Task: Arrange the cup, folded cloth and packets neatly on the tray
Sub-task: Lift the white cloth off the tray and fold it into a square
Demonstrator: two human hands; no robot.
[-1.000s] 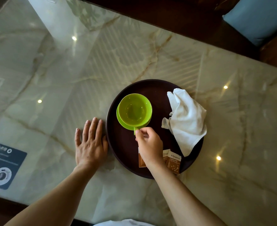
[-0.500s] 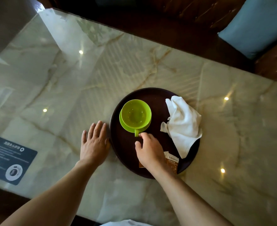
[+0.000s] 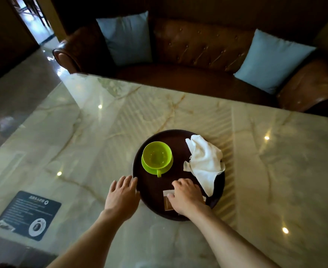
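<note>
Both hands at the tray (image 3: 178, 135); right hand on the packets.

The round dark tray sits on the marble table (image 3: 82, 147) and serves as the landmark. Cup (image 3: 157, 156): upright on its green saucer (image 3: 147, 168) in the tray's left half, handle pointing to the tray's near edge. Cloth (image 3: 204, 163): crumpled, not folded, on the tray's right half, long axis running from the far rim to the near-right rim, which its edge overlaps. Packets (image 3: 168, 200): flat at the tray's near edge, long axis near-to-far, mostly covered. Right hand (image 3: 187, 196): palm down on the packets, fingers loosely spread; grip cannot be determined. Left hand (image 3: 121, 196): flat on the table, fingers apart, fingertips touching the tray's left rim.
</note>
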